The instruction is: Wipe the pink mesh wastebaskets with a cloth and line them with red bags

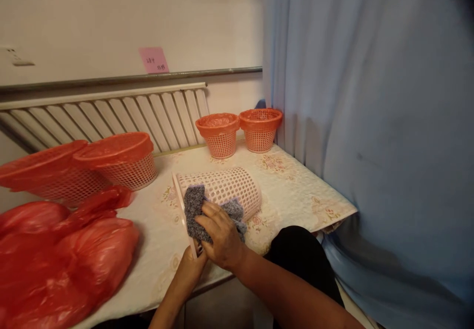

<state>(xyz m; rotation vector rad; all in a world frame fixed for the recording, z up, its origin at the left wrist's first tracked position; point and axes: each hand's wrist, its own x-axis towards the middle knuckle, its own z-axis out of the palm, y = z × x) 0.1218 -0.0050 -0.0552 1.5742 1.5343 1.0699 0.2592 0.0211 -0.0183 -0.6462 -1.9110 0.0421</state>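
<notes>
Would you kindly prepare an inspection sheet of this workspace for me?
Surface: table under a cream, floral-patterned covering.
Items in hand: pale pink, perforated plastic basket, lying on its side; dark grey, flecked fabric cloth against it.
Clutter: heap of shiny red plastic film; four pink mesh baskets with red plastic liners.
Hands: left hand grips the basket's rim; right hand holds the cloth.
Cables: nothing seen.
Surroundings: white ribbed radiator, pink rectangular paper, blue fabric curtain.

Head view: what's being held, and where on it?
The left hand holds the pink basket by the near end of its rim. The right hand holds the gray cloth around its middle, against the basket.
</notes>
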